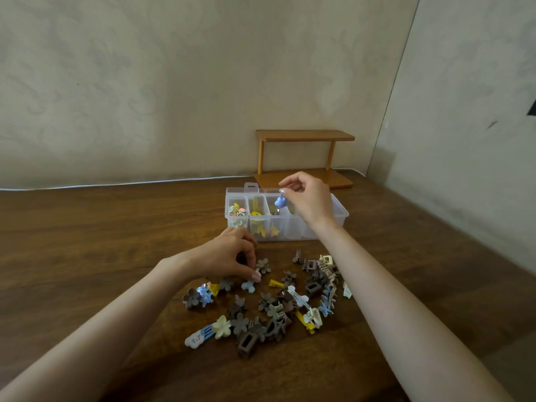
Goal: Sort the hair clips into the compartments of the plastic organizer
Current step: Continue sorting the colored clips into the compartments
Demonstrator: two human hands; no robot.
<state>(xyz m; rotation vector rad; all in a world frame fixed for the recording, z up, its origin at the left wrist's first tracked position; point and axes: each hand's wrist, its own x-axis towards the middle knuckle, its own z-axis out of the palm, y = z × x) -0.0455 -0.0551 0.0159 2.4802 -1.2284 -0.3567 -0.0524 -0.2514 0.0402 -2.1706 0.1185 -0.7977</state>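
A clear plastic organizer (pixel 342 211) stands on the wooden table, its left compartments holding pastel and yellow clips. My right hand (pixel 310 198) hovers over the middle compartments and pinches a small blue clip (pixel 280 201) that dangles from the fingertips. My left hand (pixel 229 258) is lower, at the near left of the box, its fingers curled down onto the pile, fingertips touching a pale blue clip (pixel 249 286). A loose pile of hair clips (pixel 272 309) lies in front of the box: brown flowers, brown squares, yellow, cream and blue ones.
A small wooden two-tier shelf (pixel 304 136) stands behind the organizer against the wall. A white cable (pixel 116 184) runs along the table's back edge. A second wall closes in on the right. The table top (pixel 87 227) stretches out to the left.
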